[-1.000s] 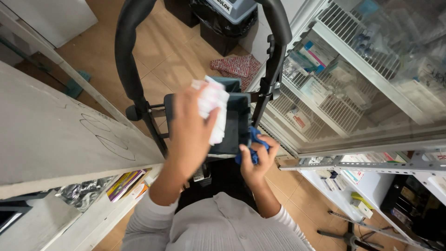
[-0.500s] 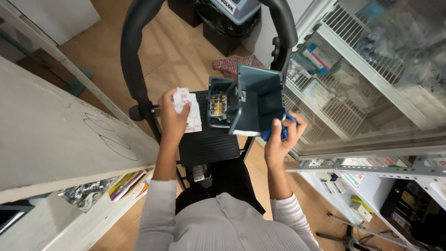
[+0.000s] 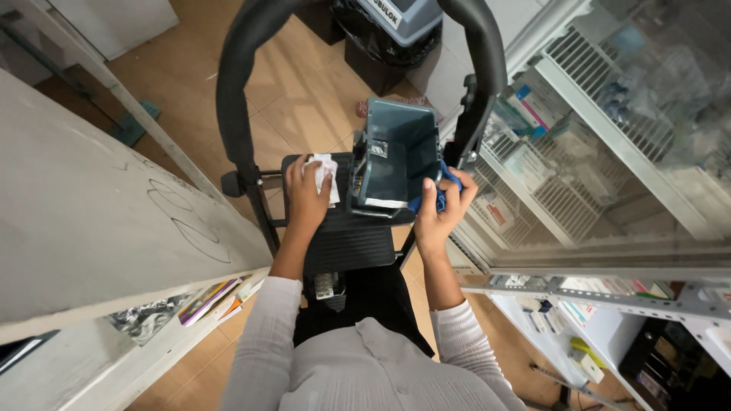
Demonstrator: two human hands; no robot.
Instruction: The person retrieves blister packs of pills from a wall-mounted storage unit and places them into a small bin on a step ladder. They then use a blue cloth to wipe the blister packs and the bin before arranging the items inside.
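1. The room for moving is narrow: a pale worktop (image 3: 91, 251) runs along the left, and a glass-fronted cabinet (image 3: 609, 144) with wire shelves closes the right. Between them stands a black chair (image 3: 346, 236), its curved frame arching over the far side.
2. Bare wooden floor (image 3: 190, 68) shows at the far left beyond the chair, and a dark bin (image 3: 388, 38) stands at the far end of the gap.
3. On the chair seat sits a grey-blue box (image 3: 400, 156), tipped so its open mouth faces up toward the camera. Its inside looks empty; a small metal fitting shows on its left wall.
4. The cabinet's shelves hold small cartons and packets, too blurred behind the glass to tell apart.
5. Under the worktop, a low shelf holds flat coloured booklets (image 3: 209, 301) and crumpled foil.
6. The left hand (image 3: 308, 198) reaches forward with the wrist straight, fingers closed around a white crumpled cloth (image 3: 326, 175) that is pressed on the seat just left of the box.
7. The right hand (image 3: 442, 209) grips the box's right wall, thumb on the inner side, with a blue cloth (image 3: 438, 194) pinched between fingers and box.
8. Both forearms, in pale sleeves, stretch out from the body.
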